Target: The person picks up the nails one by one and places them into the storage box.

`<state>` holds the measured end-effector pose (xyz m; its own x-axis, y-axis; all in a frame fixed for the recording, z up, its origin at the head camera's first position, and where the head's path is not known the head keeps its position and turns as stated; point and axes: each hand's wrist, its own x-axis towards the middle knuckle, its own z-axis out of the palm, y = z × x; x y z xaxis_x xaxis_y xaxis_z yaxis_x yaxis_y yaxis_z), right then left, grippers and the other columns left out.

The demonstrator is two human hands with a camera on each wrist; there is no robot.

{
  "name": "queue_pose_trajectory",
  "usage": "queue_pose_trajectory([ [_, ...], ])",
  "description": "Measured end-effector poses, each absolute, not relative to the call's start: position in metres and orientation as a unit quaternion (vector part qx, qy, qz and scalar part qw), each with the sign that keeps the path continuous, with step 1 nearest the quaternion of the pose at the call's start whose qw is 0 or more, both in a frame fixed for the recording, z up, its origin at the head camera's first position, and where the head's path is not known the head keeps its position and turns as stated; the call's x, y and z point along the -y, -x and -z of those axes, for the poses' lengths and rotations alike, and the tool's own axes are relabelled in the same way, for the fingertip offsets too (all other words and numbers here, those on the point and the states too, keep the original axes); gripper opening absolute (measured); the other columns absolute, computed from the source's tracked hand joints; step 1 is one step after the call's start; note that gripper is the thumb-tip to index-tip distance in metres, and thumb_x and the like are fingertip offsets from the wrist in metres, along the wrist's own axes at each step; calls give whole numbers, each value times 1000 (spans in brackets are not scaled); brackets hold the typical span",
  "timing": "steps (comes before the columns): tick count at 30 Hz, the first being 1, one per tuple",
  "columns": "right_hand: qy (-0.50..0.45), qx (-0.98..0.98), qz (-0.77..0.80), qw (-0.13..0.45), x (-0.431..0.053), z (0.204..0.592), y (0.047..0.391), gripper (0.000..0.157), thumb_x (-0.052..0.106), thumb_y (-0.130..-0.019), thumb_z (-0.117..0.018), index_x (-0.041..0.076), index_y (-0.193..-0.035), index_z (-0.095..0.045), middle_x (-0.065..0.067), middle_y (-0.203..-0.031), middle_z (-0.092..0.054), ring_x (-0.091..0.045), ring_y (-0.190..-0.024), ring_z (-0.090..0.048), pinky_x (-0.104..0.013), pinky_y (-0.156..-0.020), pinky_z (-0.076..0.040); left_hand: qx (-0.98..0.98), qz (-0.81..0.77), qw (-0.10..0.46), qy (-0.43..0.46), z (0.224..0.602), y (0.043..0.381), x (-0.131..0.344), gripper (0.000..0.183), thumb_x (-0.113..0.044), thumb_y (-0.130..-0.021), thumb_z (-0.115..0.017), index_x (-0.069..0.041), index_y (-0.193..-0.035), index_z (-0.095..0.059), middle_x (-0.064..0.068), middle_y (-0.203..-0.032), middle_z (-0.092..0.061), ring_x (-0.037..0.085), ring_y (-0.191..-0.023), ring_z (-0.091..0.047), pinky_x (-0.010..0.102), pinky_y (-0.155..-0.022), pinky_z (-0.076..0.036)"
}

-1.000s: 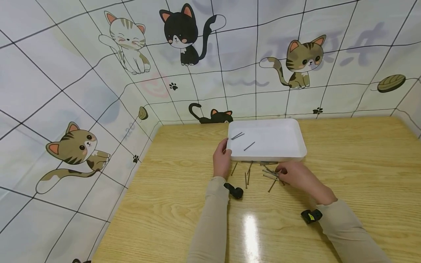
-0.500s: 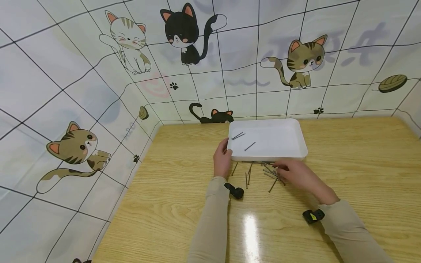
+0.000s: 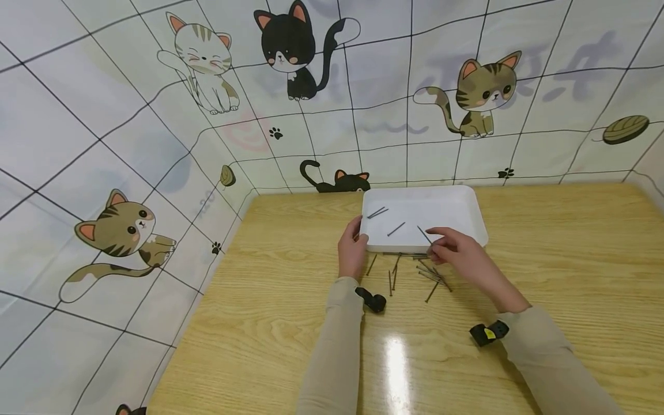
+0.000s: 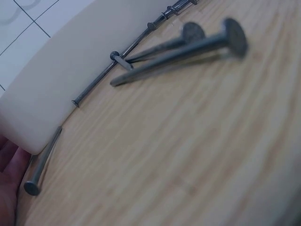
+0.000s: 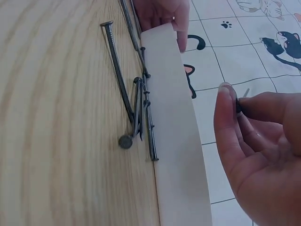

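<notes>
A white rectangular tray (image 3: 448,214) sits at the back of the wooden table, with several steel nails (image 3: 396,229) lying towards its left side. My left hand (image 3: 352,252) holds the tray by its near left corner. Over the tray's front rim, my right hand (image 3: 459,252) pinches one nail (image 3: 423,233) between thumb and fingers, its free end pointing up and left. The right wrist view shows the held nail's head (image 5: 238,106) at the fingertips. More loose nails (image 3: 430,275) lie in a crossed heap just below the right hand.
Other nails (image 3: 390,282) are scattered in front of the tray. Some lie right along the foot of its front wall (image 4: 89,89), as the left wrist view shows. A cat-patterned tiled wall covering (image 3: 384,138) stands directly behind the table (image 3: 259,323).
My right hand has risen from the nail heap and moved up to the tray's front rim with one nail pinched. The left hand stays at the tray's corner.
</notes>
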<state>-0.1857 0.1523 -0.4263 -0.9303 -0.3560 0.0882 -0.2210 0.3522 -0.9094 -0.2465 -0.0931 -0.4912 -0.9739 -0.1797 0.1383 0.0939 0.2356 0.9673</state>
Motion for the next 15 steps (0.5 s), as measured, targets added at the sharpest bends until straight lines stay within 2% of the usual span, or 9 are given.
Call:
queue_pose_trajectory([
  [8, 130, -795, 588, 74, -141, 422, 201, 39, 18, -93, -46, 6, -130, -43, -18, -97, -60, -30, -83, -60, -41, -73, -49, 778, 619, 108, -30, 491, 247, 94, 47, -13, -84, -45, -30, -127, -48, -17, -122, -49, 5, -110, -46, 31, -89, -40],
  [15, 95, -758, 636, 113, -133, 423, 220, 38, 17, -94, -42, 6, -131, -45, -21, -100, -58, -21, -84, -62, -32, -73, -50, 778, 618, 109, -27, 492, 246, 92, 46, -13, -85, -45, -30, -128, -48, -18, -122, -48, 5, -110, -47, 31, -89, -40],
])
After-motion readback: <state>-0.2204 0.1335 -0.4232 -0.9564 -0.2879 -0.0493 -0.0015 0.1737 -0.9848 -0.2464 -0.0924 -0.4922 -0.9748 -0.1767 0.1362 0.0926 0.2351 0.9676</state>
